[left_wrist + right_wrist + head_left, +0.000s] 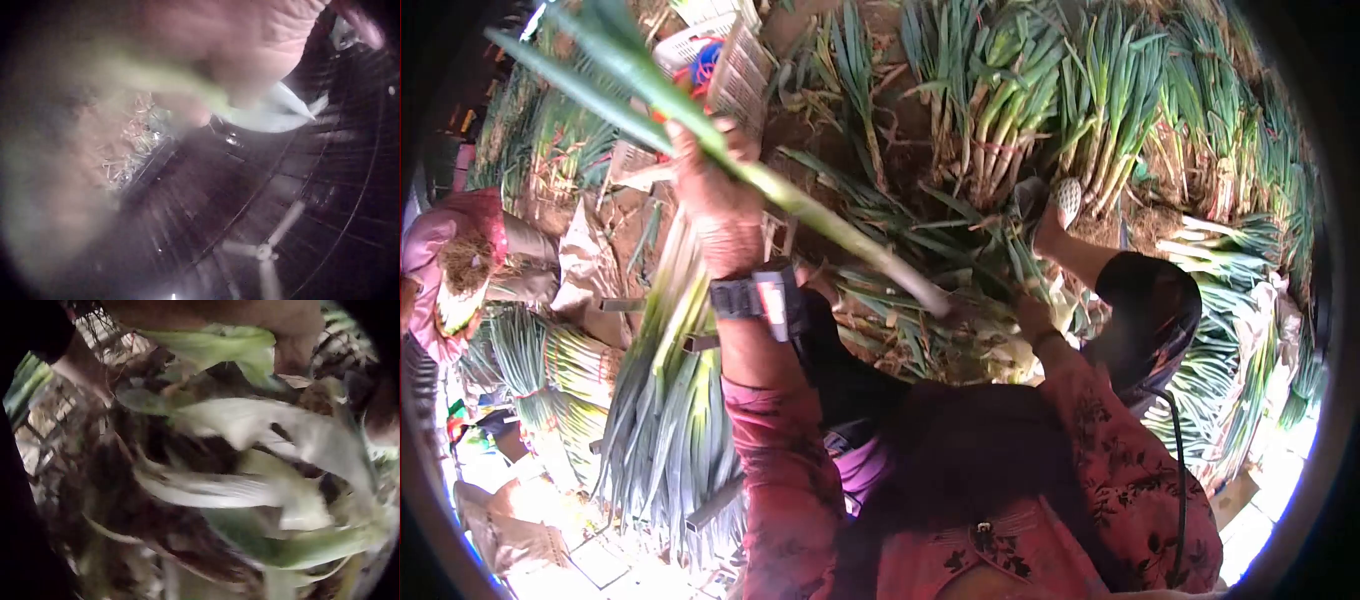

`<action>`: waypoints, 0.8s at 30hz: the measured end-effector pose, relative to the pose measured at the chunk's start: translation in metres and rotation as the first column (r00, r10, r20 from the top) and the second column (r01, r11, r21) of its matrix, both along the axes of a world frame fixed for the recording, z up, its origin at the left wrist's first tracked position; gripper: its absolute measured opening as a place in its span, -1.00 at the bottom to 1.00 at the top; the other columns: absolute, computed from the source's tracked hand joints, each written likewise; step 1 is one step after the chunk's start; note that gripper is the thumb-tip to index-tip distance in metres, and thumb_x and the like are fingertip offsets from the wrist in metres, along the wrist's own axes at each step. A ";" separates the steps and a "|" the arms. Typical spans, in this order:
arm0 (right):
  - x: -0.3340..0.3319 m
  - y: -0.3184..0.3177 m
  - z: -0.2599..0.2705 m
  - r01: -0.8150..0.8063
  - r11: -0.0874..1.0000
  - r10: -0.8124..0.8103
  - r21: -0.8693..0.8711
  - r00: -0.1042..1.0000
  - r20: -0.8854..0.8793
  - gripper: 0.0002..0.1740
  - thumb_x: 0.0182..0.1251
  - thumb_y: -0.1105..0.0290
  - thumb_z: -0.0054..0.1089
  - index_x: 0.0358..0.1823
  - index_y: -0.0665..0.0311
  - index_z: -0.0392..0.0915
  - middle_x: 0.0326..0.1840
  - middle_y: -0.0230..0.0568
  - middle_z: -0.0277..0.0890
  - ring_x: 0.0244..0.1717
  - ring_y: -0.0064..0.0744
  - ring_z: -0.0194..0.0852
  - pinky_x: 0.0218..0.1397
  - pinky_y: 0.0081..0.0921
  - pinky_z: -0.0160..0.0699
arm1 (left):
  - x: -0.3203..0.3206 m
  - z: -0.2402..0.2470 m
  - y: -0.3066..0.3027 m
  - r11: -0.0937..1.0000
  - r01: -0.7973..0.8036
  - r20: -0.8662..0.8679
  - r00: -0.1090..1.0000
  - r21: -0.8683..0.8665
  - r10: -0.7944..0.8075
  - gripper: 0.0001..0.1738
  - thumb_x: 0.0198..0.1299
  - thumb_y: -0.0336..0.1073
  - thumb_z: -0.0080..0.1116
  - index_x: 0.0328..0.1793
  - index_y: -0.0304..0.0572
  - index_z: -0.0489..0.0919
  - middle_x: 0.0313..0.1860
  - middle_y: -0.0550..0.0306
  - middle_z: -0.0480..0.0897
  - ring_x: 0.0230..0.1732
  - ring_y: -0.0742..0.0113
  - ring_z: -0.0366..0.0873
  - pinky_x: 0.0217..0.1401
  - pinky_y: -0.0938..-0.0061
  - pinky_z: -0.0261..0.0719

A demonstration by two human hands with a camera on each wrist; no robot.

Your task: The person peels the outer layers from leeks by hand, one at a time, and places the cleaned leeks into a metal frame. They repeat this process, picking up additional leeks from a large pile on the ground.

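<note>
My left hand (722,205), raised at the upper left of the head view, grips a leek (820,215) by its green part; the pale stem slants down to the right and its root end is blurred. In the left wrist view the hand (244,44) lies close over a blurred green stalk (150,76). Low on the right, my right hand (1035,318) is among loose leaves. The right wrist view shows part of that hand (219,314) against a green leaf piece (234,347), above pale stripped leaves (231,490); its fingers are mostly hidden.
Long leeks (670,400) lie on a metal-legged support at left, with tied bundles (565,360) beyond. A plastic crate (740,75) stands behind the left hand. More leek bundles (1000,110) line the back and right. Another person (475,250) is at far left.
</note>
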State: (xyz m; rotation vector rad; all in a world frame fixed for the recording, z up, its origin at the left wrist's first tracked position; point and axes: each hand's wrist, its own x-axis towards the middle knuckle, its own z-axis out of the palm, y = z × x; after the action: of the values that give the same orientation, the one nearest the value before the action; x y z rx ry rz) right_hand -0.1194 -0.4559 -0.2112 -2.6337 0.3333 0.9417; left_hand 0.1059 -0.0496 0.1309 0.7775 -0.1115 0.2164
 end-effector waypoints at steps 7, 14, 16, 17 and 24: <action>0.095 0.049 0.072 -0.064 0.943 -0.159 0.326 0.777 0.610 -0.64 0.27 0.33 0.16 0.05 0.32 0.42 -0.07 0.04 0.50 -0.11 -0.12 0.56 -0.16 -0.20 0.52 | 0.001 -0.006 0.010 0.997 0.060 0.016 0.998 -0.040 -0.059 -0.57 0.28 -0.04 0.16 0.14 -0.09 0.40 -0.23 -0.05 0.63 -0.41 0.35 0.47 -0.32 0.50 0.50; 0.167 0.204 0.262 -0.605 0.454 -0.237 0.654 0.626 0.743 -0.65 0.15 0.43 0.35 -0.06 0.30 0.44 -0.25 -0.21 0.52 -0.21 -0.48 0.52 -0.12 -0.49 0.48 | -0.008 -0.007 -0.009 0.986 0.125 0.051 0.991 -0.109 -0.120 -0.64 0.25 -0.34 0.19 0.12 -0.27 0.41 -0.19 -0.06 0.60 -0.32 0.30 0.48 -0.23 0.46 0.52; 0.170 0.214 0.268 -0.639 0.442 -0.160 0.630 0.635 0.756 -0.66 0.10 0.45 0.37 -0.13 0.30 0.43 -0.25 -0.16 0.52 -0.21 -0.37 0.55 -0.10 -0.45 0.49 | -0.012 -0.009 -0.008 0.975 0.158 0.041 0.987 -0.157 -0.154 -0.65 0.25 -0.36 0.18 0.11 -0.28 0.41 -0.20 -0.05 0.59 -0.31 0.30 0.48 -0.23 0.47 0.52; 0.170 0.215 0.269 -0.660 0.437 -0.152 0.611 0.615 0.774 -0.66 0.07 0.46 0.39 -0.18 0.29 0.41 -0.25 -0.11 0.51 -0.22 -0.27 0.55 -0.11 -0.43 0.49 | -0.013 -0.009 -0.007 0.968 0.162 0.042 0.987 -0.189 -0.157 -0.66 0.25 -0.38 0.18 0.11 -0.28 0.41 -0.22 -0.04 0.59 -0.32 0.29 0.49 -0.24 0.47 0.52; 0.128 0.221 0.290 -0.654 0.670 -0.032 0.353 0.450 0.893 -0.73 -0.01 0.54 0.32 -0.26 0.29 0.45 -0.24 -0.21 0.47 -0.29 -0.22 0.45 -0.18 -0.35 0.45 | -0.006 -0.018 -0.001 0.980 0.087 -0.011 0.996 -0.178 -0.091 -0.65 0.22 -0.39 0.21 0.10 -0.27 0.42 -0.20 -0.03 0.58 -0.32 0.30 0.51 -0.25 0.48 0.54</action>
State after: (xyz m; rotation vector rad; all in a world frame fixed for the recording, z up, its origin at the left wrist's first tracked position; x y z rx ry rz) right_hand 0.0090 -0.2352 0.0790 -2.0868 -0.7190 -0.2923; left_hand 0.0994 -0.0505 0.1131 0.5960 -0.1076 0.1320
